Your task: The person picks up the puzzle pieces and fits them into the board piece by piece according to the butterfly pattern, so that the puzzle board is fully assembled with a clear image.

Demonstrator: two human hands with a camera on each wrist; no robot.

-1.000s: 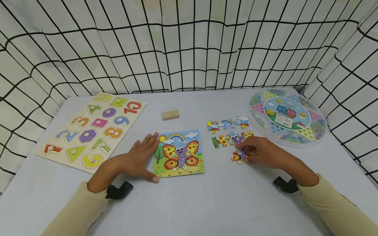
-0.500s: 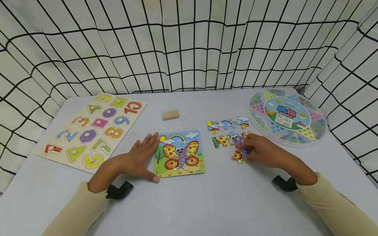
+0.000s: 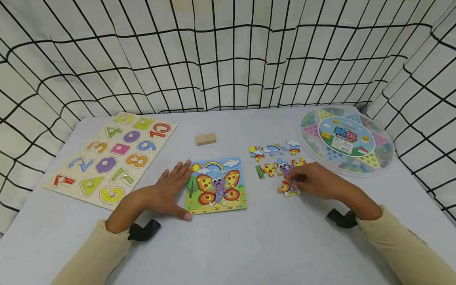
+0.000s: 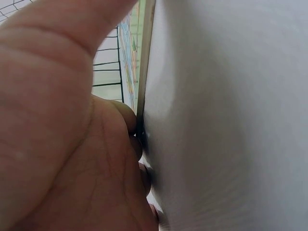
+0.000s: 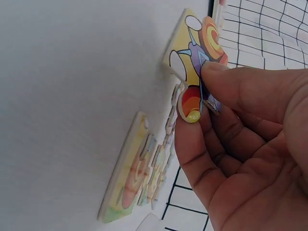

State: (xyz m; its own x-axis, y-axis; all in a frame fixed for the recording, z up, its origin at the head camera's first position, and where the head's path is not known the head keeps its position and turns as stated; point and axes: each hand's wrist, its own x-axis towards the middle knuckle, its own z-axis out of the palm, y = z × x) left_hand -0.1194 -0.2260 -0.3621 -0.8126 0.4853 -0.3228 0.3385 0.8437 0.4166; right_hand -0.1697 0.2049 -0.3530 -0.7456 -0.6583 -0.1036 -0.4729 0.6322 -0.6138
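A right hand (image 3: 316, 181) pinches a butterfly-body jigsaw piece (image 5: 193, 57) at six o'clock of the jigsaw rows (image 3: 282, 165), apparently positioning it; aligning its tabs seems called for next. The left hand (image 3: 164, 194) (fingers straight, spread) touches the butterfly picture board (image 3: 216, 186) at nine o'clock.

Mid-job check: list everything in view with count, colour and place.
Table: one, white, foreground.
Number board: one, beige with multicoloured pieces, left.
Wooden block: one, tan, back centre.
Butterfly board: one, multicoloured, centre.
Loose puzzle pieces: at least six, multicoloured, right of centre.
Held piece: one, yellow, purple and orange, beside the loose puzzle pieces.
Round game case: one, clear with blue label, back right.
Net: one, black, back and sides.
Backdrop: one, white, behind net.
Wrist devices: two, black, one per wrist.
Sleeves: two, beige, lower left and right.
Left hand: one, bare, against the butterfly board's left edge.
Right hand: one, bare, pinching the held piece.
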